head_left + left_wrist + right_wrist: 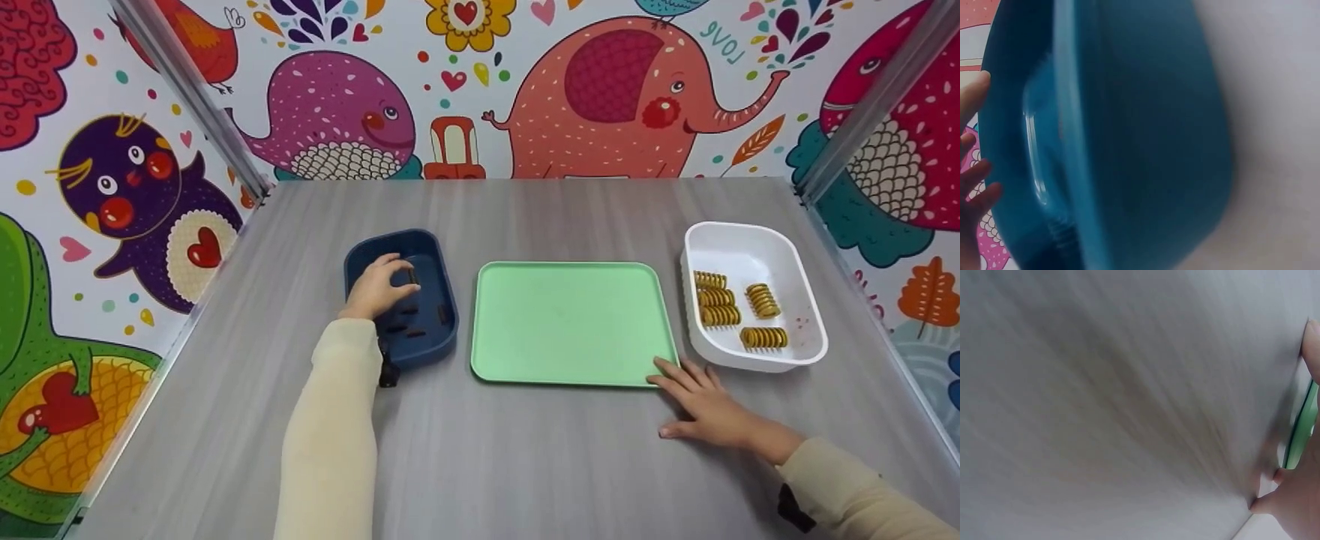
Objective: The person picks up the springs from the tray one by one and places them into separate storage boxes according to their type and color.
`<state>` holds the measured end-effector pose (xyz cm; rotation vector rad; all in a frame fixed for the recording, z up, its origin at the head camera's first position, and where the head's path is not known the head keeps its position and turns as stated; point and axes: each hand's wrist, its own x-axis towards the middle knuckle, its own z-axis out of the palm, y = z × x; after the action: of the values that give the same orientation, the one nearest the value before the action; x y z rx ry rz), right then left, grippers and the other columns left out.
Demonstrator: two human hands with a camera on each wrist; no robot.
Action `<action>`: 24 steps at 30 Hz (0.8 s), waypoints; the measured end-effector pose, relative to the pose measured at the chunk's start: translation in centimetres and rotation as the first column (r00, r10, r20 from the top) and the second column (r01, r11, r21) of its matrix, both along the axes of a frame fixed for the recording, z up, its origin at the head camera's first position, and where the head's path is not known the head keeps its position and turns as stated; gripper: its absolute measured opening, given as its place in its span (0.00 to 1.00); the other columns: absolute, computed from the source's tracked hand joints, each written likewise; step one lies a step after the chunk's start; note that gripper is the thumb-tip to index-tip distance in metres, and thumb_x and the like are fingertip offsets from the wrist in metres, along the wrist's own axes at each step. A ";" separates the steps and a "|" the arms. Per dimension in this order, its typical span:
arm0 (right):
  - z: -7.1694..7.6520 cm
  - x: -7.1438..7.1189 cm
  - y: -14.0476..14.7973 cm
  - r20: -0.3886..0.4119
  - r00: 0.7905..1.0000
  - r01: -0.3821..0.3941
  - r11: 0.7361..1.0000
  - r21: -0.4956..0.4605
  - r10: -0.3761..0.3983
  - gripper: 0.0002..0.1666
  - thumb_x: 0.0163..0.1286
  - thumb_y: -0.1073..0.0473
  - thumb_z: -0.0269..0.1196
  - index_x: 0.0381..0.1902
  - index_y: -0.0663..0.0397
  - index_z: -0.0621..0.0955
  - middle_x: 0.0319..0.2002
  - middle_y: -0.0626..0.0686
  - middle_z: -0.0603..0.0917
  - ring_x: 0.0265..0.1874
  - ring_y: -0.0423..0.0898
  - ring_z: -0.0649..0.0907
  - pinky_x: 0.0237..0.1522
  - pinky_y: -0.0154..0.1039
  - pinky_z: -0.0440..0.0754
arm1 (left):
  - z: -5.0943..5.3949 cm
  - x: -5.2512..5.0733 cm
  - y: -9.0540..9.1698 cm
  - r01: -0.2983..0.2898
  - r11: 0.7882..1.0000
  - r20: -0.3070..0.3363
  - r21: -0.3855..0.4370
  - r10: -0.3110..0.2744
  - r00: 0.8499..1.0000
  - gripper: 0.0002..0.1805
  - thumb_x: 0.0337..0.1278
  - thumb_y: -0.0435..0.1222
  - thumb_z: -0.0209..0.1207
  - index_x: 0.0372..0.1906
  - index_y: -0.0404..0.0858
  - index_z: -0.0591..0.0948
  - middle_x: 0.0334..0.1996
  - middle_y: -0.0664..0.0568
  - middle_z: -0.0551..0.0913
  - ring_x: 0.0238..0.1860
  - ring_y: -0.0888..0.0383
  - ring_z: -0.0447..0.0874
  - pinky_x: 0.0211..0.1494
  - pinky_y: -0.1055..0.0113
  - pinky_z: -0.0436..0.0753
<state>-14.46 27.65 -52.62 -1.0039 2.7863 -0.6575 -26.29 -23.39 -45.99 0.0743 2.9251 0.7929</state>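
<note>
Over the dark blue bin [431, 352] on the left, my left hand [375, 289] hovers with thumb and fingers apart. Small dark brown pieces [416, 334] lie scattered on the bin's floor, one of them showing between the thumb and forefinger. In the left wrist view the fingers [981, 197] hold nothing visible, and the bin's wall [1151, 135] hides its contents. My right hand [709, 409] rests with spread fingers on the table, its fingertips at the near right corner of a flat green tray [570, 322]. Nothing lies on the tray.
A white bin [806, 300] at the right holds several golden-brown ribbed pieces [763, 337] that look like coils. The grey wood-grain table [525, 465] is bordered by walls printed with cartoon animals and metal posts [870, 97] at both back corners.
</note>
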 end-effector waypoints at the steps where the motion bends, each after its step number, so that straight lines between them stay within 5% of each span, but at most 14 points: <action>1: 0.0 0.0 0.0 -0.005 1.000 -0.002 1.000 0.000 0.002 0.43 0.52 0.40 0.65 0.61 0.57 0.69 0.66 0.63 0.60 0.61 0.73 0.57 0.51 0.76 0.47 | -0.1 -0.1 0.0 -0.001 1.000 0.003 0.000 0.001 1.000 0.25 0.55 0.45 0.60 0.57 0.42 0.74 0.67 0.45 0.60 0.67 0.45 0.57 0.65 0.49 0.61; 12: -0.2 0.2 0.3 -0.020 1.000 0.009 1.000 -0.016 -0.010 0.43 0.51 0.41 0.66 0.61 0.57 0.69 0.65 0.63 0.61 0.60 0.74 0.57 0.50 0.76 0.48 | -1.3 -0.6 -0.3 0.028 0.999 0.076 -0.026 -0.026 0.997 0.24 0.53 0.42 0.62 0.55 0.40 0.75 0.65 0.41 0.63 0.67 0.43 0.57 0.65 0.49 0.60; 24: -0.4 0.0 0.1 -0.025 1.000 0.000 1.000 -0.015 0.000 0.43 0.51 0.40 0.66 0.61 0.56 0.70 0.65 0.63 0.61 0.60 0.74 0.57 0.49 0.76 0.48 | -1.6 -0.1 -1.0 0.047 0.997 0.209 -0.062 -0.033 0.977 0.22 0.53 0.40 0.62 0.53 0.36 0.77 0.62 0.35 0.64 0.64 0.39 0.59 0.64 0.49 0.62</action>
<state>-14.50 27.74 -52.97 -1.0222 2.8068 -0.6710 -26.43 -24.36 -47.62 0.0411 2.7402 0.6534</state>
